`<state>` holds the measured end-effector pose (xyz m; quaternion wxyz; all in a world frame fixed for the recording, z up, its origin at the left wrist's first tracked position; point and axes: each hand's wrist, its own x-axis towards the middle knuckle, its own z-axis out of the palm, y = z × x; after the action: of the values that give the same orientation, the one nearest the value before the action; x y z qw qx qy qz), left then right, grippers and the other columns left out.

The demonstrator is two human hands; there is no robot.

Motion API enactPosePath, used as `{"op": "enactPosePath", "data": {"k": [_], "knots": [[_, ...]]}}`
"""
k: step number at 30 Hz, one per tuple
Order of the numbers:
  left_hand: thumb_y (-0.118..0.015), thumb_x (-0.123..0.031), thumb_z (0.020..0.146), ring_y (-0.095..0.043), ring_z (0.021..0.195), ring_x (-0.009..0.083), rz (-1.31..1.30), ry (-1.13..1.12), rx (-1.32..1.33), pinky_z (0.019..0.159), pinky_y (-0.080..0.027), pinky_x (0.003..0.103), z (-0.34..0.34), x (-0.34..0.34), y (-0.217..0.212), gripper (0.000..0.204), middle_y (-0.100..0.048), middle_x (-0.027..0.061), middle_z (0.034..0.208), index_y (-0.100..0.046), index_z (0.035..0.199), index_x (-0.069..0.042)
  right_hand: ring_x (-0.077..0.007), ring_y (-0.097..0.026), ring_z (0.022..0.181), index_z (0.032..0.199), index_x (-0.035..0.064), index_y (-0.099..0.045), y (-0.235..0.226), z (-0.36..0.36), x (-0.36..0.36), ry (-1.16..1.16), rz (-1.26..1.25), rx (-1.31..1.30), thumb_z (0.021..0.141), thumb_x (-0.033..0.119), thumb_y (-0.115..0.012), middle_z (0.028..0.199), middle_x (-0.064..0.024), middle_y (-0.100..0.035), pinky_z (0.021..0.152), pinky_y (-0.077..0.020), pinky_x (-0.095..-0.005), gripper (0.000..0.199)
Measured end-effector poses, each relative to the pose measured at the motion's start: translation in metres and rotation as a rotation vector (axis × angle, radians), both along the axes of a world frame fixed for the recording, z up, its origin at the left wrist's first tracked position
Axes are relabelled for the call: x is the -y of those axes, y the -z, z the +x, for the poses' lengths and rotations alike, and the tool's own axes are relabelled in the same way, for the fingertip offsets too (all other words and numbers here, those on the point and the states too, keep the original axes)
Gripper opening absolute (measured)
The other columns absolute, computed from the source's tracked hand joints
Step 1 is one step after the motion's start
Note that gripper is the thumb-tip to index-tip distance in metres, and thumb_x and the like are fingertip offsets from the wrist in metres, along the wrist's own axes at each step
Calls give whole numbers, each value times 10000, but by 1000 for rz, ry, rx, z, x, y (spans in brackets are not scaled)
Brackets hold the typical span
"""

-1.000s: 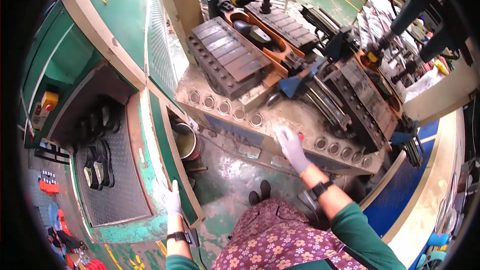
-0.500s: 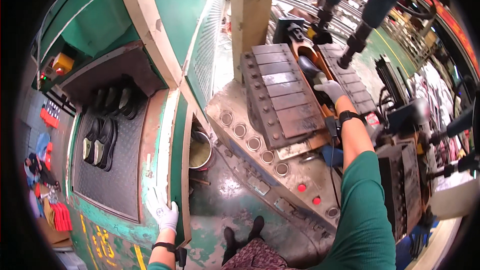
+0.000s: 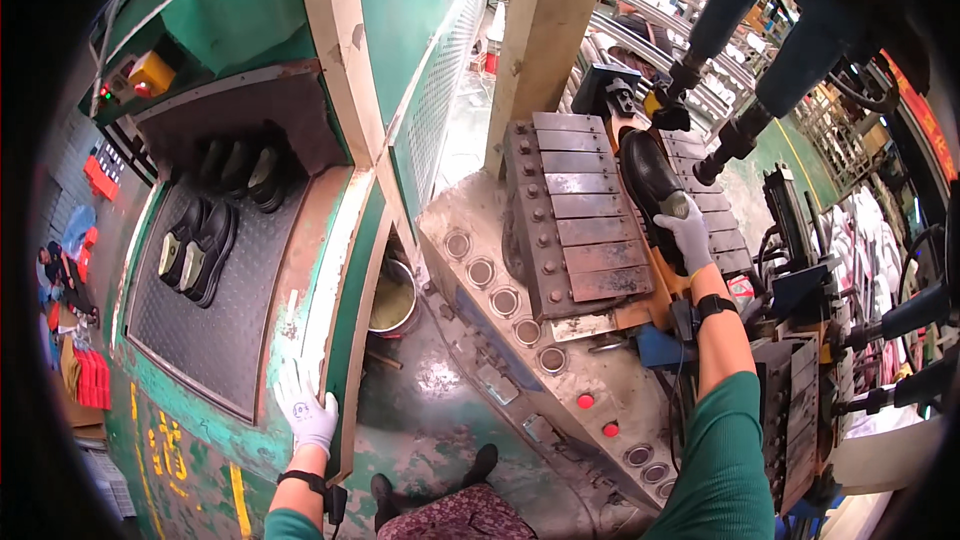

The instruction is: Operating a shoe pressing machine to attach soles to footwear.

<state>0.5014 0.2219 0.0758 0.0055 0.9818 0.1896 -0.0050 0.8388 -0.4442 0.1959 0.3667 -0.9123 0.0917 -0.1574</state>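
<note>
A black shoe (image 3: 645, 168) lies between two rows of dark metal plates on the machine at the right, its toe pointing away from me. My right hand (image 3: 686, 232), in a white glove, is closed round its heel end. Some of those fingers are hidden behind the shoe. My left hand (image 3: 306, 414), also gloved, rests with fingers stretched out on the worn green edge of the cabinet (image 3: 335, 275) and holds nothing. Nearest to it, on the cabinet's dark textured tray (image 3: 200, 355), sits a pair of black shoes (image 3: 205, 258). More dark shoes (image 3: 238, 168) stand farther back in the opening.
Dark rods with metal ends (image 3: 740, 135) hang over the plates. Round buttons, including red ones (image 3: 585, 401), line the machine's front panel. A bucket (image 3: 393, 302) stands between cabinet and machine. A beige post (image 3: 545, 55) rises behind. Cables run beside my right forearm.
The shoe under my right hand has come up higher between the plates and shows more fully, with my hand now round its heel. My left hand stays on the cabinet edge. The view has shifted.
</note>
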Motion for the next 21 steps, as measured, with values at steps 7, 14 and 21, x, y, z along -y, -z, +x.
{"op": "enactPosePath", "data": {"k": [7,14,21], "knots": [[-704,-325,772,-201,1522,351,25,26,46,1240,-138,496,-7,-1,2,948,-219,177,1653,-276,1574,-59,-279,-655,1107,1356,36,-576,-17,-33,-13,-71,191,29,682,243,-887,1194,-148,-695,966,-491,-380,770],[-675,-391,812,-277,1458,440,-112,-23,171,1207,-187,536,-29,-19,22,817,-339,259,1576,-428,1474,20,-289,-604,1192,1495,-11,-415,-64,-84,-71,-291,-15,113,724,300,-879,1318,-214,-615,993,-490,-396,952],[-659,-254,902,-424,1395,312,-1081,177,230,1139,-356,483,0,-7,-98,556,-472,214,1490,-545,1411,-62,-194,-596,1171,1422,1,-480,-81,-216,-265,-367,495,77,774,18,-804,1297,-110,-615,1032,-460,-324,724]]}}
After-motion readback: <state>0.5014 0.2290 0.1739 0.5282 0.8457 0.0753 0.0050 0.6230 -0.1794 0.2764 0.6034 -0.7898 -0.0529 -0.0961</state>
